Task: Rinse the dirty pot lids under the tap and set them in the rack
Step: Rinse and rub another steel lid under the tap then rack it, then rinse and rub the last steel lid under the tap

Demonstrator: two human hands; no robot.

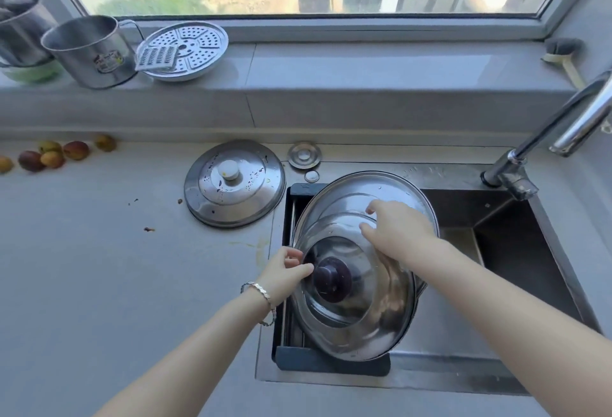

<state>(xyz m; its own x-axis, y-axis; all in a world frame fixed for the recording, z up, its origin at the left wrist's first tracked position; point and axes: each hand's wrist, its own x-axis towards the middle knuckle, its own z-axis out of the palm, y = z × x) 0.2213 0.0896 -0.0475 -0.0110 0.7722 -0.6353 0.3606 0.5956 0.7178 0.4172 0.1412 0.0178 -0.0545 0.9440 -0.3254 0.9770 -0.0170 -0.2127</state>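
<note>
A steel lid with a dark knob leans in the black rack over the sink's left half. Behind it leans a larger steel lid. My left hand touches the front lid's rim beside the knob, fingers pinched at the edge. My right hand lies flat on the upper part of the lids, fingers spread. A dirty steel lid with a white knob lies flat on the counter left of the sink. The tap stands at the sink's far right; no water shows.
The sink basin is open to the right of the rack. A sink plug lies behind the rack. Fruits sit at the counter's left. A steel mug, steamer plate and brush rest on the sill.
</note>
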